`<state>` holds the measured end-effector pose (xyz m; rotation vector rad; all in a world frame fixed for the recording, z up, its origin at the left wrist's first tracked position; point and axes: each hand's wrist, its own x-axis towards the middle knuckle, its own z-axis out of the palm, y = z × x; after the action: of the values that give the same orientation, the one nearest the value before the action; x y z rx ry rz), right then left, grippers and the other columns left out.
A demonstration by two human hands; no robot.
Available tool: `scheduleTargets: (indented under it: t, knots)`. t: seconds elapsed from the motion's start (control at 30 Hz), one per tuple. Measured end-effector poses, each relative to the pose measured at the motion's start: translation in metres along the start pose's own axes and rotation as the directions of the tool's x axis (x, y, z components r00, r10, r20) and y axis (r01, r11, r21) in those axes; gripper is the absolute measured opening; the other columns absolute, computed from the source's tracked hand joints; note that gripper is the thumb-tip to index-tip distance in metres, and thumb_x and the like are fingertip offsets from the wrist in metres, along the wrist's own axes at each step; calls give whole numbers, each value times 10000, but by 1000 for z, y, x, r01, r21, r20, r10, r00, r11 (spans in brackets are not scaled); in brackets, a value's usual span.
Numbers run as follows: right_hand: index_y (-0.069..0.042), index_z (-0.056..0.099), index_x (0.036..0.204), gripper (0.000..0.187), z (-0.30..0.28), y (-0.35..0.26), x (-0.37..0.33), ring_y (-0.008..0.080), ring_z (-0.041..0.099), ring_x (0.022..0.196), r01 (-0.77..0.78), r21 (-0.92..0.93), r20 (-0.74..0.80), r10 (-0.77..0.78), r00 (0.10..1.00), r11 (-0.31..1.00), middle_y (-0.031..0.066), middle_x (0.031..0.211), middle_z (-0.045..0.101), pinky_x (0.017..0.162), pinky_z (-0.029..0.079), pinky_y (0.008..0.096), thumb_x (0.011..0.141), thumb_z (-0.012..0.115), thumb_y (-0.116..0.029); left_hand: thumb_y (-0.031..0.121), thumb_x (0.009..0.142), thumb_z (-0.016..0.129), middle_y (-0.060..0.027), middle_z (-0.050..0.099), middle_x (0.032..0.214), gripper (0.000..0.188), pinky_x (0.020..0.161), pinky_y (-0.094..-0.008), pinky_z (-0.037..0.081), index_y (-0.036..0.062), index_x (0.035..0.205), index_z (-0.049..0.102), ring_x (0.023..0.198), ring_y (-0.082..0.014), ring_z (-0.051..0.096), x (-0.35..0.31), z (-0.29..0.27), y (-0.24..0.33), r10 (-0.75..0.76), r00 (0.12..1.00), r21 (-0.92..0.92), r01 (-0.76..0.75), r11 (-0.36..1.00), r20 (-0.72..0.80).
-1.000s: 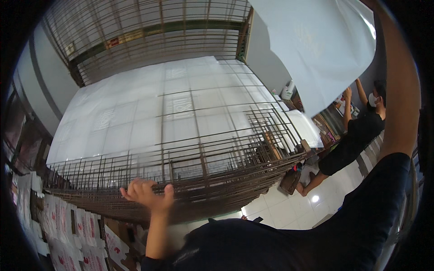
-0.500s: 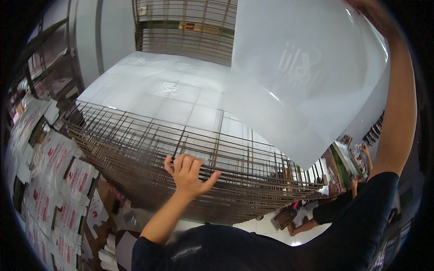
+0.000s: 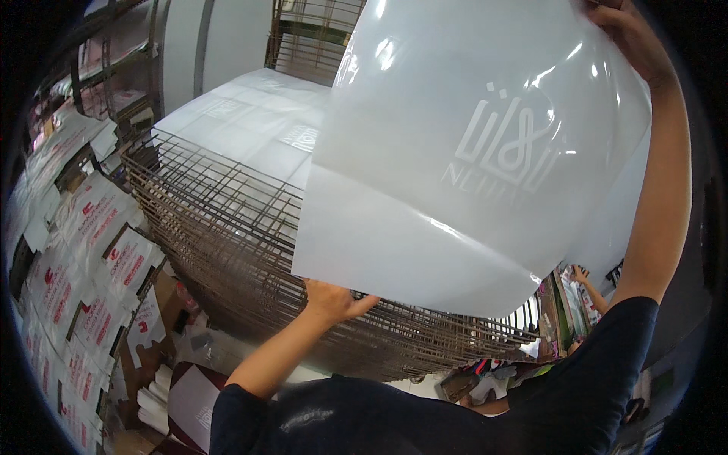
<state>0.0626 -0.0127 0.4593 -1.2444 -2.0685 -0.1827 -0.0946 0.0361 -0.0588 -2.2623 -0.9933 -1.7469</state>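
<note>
My right hand, raised at the upper right, is closed on the top edge of a large, glossy, translucent white plastic sheet. The sheet carries a pale printed emblem, has a crease across its lower part, and hangs tilted over a stack of wire racks. My left hand is at the near rim of the racks. Its thumb points to the right along the wires, while its other fingers are hidden behind the sheet's lower edge. Similar printed white sheets lie flat on the top rack.
Stacked white packages with red print stand at the left beside a shelf. A raised wire rack stands behind. Rolled white material is at the lower left. Another person's hand shows at the right.
The plastic sheet has swung left and down towards me, covering more of the racks and the fingers of my left hand. My view has shifted slightly; my left hand stays at the rim.
</note>
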Motion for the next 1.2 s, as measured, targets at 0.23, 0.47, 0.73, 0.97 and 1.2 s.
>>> scheduleTargets:
  t: [0.23,0.47,0.73,0.97,1.2]
  knots:
    - [52,646,1179,588,21,-3,5,172,665,821,52,54,87,-56,995,997,173,1071,694,790,569,268,625,477,158,438,709,712,-78,645,1049,460,773,-436,481,140,1058,681,932,-291,619,-13,20,-11,50,999,-19,-49,999,19]
    - [79,605,1217,550,66,-27,12,222,631,989,162,-31,164,-155,974,986,226,1199,629,872,533,267,681,486,102,493,726,709,-80,645,1041,504,756,-430,490,129,1073,674,894,-294,626,-1,18,-3,119,990,48,-115,992,-80]
    - [129,490,1294,581,111,-30,37,278,595,1076,252,372,153,-327,933,893,291,1251,559,891,544,307,716,432,137,594,736,667,-72,542,881,513,970,-500,335,99,856,604,899,-274,519,-7,14,-10,-18,995,-43,13,999,-100]
    - [62,499,1324,567,84,93,23,230,605,1052,4,552,-17,6,1000,834,210,1224,586,872,529,286,759,453,42,660,763,600,-52,498,846,535,1088,-531,93,126,772,564,1002,-244,458,6,5,-9,156,977,205,-125,971,-145]
    - [20,523,1347,594,109,319,-131,134,570,1071,-440,457,-47,515,856,773,92,1272,585,913,456,254,761,478,-69,648,768,596,-46,486,846,514,1092,-527,96,135,763,550,998,-251,454,9,8,-2,118,976,165,-88,982,-182]
